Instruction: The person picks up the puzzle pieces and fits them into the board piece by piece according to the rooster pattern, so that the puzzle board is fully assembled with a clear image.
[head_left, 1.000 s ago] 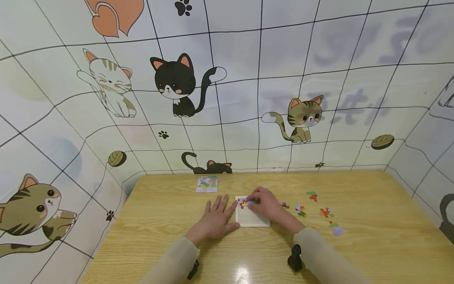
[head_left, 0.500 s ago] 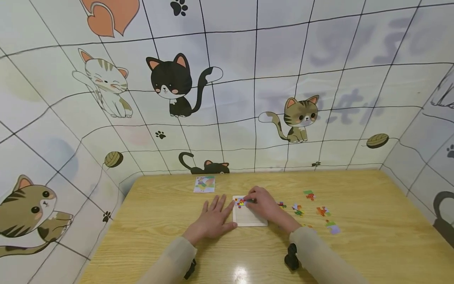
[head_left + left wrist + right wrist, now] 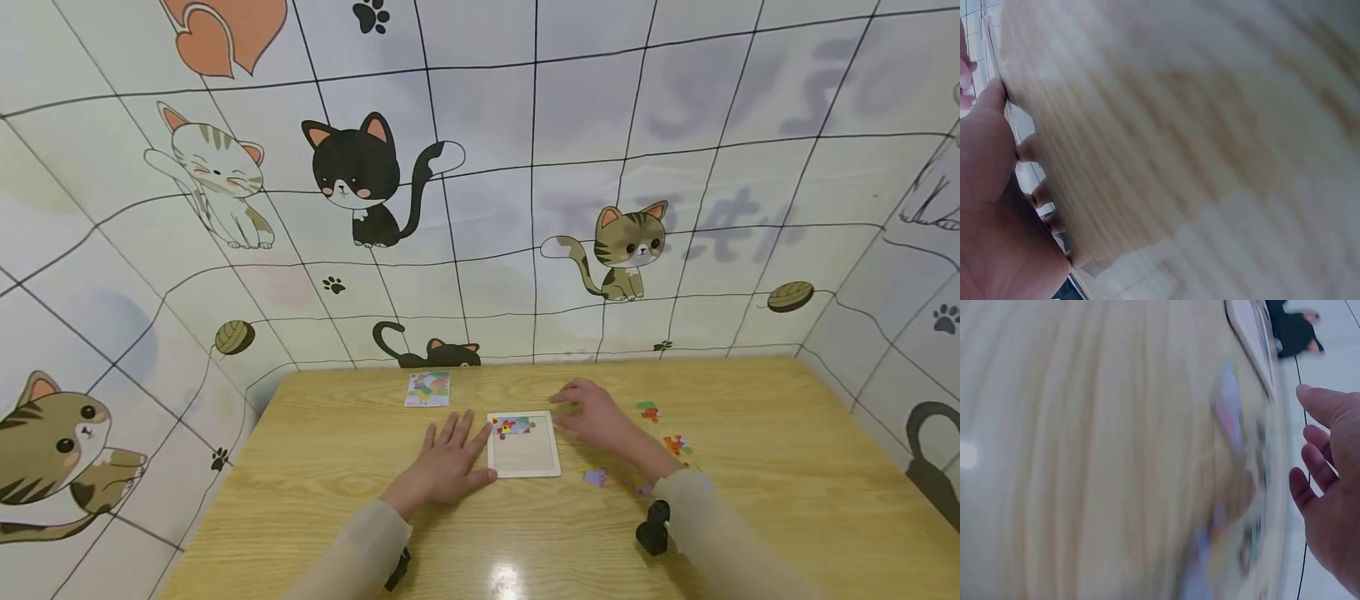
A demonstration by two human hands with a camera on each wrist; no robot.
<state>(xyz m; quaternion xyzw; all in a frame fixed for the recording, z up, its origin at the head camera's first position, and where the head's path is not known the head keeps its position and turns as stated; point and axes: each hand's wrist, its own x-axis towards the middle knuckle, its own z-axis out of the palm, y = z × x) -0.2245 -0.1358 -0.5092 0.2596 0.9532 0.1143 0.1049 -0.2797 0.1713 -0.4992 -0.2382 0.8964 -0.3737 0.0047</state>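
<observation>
Cat-papered walls enclose a wooden counter [image 3: 375, 517]. Puzzle tray [image 3: 523, 458]: top row only filled. Left hand [image 3: 442, 467] beside it, fingers spread flat; right hand [image 3: 600, 415], relaxed and empty, nears loose pieces [image 3: 660, 433] right of tray.

Bare table [image 3: 787, 467] right and front gives passage; puzzle tray [image 3: 523, 458] between the hands, loose pieces [image 3: 660, 429] clutter right of it.

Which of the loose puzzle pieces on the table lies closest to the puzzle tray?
The pale purple piece, just right of the tray's near corner. The other loose pieces lie farther right, beyond the right hand.
</observation>
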